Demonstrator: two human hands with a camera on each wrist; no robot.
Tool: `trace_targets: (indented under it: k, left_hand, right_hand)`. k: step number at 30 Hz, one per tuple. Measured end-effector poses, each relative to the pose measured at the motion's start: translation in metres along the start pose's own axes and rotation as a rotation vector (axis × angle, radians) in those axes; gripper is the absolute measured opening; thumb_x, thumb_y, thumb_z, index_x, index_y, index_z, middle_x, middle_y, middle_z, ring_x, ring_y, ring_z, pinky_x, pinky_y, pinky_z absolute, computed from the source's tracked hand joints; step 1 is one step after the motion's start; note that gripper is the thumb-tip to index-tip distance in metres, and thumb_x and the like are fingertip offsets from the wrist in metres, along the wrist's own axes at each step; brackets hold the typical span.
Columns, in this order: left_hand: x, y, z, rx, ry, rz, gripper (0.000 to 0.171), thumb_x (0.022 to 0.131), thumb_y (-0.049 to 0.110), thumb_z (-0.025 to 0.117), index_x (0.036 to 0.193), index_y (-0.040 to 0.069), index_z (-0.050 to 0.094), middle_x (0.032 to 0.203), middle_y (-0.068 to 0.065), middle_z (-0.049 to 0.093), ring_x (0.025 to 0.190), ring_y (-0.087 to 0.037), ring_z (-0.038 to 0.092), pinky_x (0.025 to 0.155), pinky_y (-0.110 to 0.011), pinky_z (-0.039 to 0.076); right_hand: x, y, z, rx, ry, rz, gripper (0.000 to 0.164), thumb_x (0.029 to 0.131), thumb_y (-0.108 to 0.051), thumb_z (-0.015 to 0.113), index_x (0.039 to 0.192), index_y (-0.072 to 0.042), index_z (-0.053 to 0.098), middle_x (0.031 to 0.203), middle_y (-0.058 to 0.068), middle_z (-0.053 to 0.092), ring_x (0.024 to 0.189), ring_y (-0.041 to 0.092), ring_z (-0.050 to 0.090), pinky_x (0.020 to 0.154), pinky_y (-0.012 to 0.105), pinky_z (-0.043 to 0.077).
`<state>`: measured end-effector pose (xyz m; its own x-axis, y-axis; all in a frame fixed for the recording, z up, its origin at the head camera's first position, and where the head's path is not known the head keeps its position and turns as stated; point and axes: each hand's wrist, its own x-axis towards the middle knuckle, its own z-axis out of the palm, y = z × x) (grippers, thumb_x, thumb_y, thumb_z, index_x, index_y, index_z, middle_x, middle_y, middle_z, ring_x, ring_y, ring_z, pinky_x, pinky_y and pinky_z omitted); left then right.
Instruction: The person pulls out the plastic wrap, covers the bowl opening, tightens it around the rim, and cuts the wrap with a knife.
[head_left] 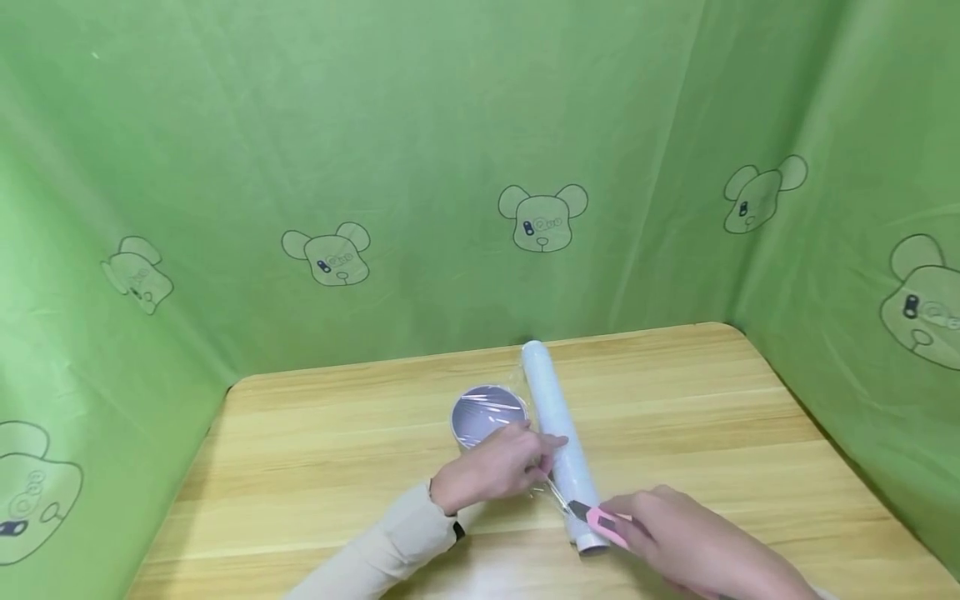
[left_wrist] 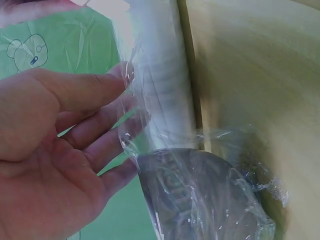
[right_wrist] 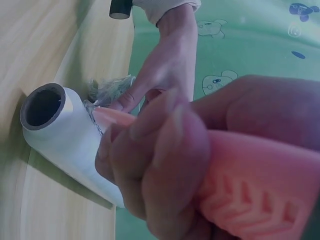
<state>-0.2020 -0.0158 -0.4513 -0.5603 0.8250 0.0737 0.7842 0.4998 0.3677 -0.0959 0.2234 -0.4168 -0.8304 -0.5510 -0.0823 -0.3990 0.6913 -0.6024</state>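
Observation:
A roll of cling film lies lengthwise on the table, its open tube end toward me. Left of it stands a round grey-lilac bowl, with clear film stretched over its mouth. My left hand is between bowl and roll, with one finger reaching onto the roll; in the left wrist view its thumb and fingertips pinch the loose cling film. My right hand grips a pink utility knife, whose blade end is at the film beside the roll's near end.
The wood-grain table carries the bowl and roll. A green curtain with bear-head prints rises along the table's back and both sides. Crumpled film hangs over the bowl's side.

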Motion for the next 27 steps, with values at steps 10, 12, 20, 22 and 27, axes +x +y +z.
trace_targets:
  k: [10,12,20,22,27]
  left_hand:
    - [0.001,0.003,0.001,0.042,0.008,0.016,0.036,0.089,0.001,0.075,0.065,0.016,0.052,0.138,-0.008,0.064,0.055,0.000,0.037,0.060,-0.008,0.040]
    - [0.001,0.004,0.001,0.024,0.007,0.011,0.036,0.088,-0.003,0.073,0.065,0.015,0.051,0.138,-0.008,0.065,0.055,0.000,0.036,0.054,-0.007,0.037]
    - [0.002,0.004,0.002,0.035,0.028,0.035,0.022,0.087,-0.007,0.069,0.077,0.012,0.064,0.096,-0.003,0.076,0.052,0.004,0.036,0.048,-0.006,0.035]
    - [0.003,0.005,0.001,0.030,0.028,0.032,0.019,0.087,-0.006,0.070,0.082,0.011,0.066,0.086,0.000,0.072,0.053,0.003,0.039,0.049,-0.007,0.036]
    - [-0.001,0.006,-0.001,-0.016,0.006,-0.006,0.020,0.085,-0.001,0.079,0.079,0.012,0.065,0.129,-0.007,0.070,0.087,-0.005,0.069,0.067,-0.004,0.046]
  right_hand:
    - [-0.015,0.009,-0.004,0.090,-0.091,-0.006,0.025,0.107,-0.030,0.056,0.113,-0.020,0.078,0.088,-0.019,0.063,0.076,-0.001,0.054,0.065,0.023,0.049]
    - [-0.020,0.012,-0.004,0.090,-0.112,0.008,0.028,0.106,-0.028,0.057,0.123,-0.015,0.075,0.096,-0.016,0.065,0.080,0.000,0.054,0.067,0.023,0.050]
    - [-0.029,0.024,-0.002,0.275,-0.201,-0.048,0.029,0.103,-0.010,0.056,0.126,-0.005,0.071,0.084,-0.020,0.059,0.071,-0.003,0.053,0.059,0.022,0.047]
    - [-0.031,0.028,-0.002,0.327,-0.217,-0.072,0.030,0.100,-0.005,0.055,0.127,-0.001,0.070,0.087,-0.020,0.060,0.070,-0.003,0.053,0.058,0.023,0.048]
    - [-0.035,0.039,0.001,0.255,-0.102,-0.115,0.034,0.103,-0.007,0.055,0.134,0.001,0.063,0.085,-0.022,0.056,0.068,-0.005,0.051,0.056,0.020,0.045]
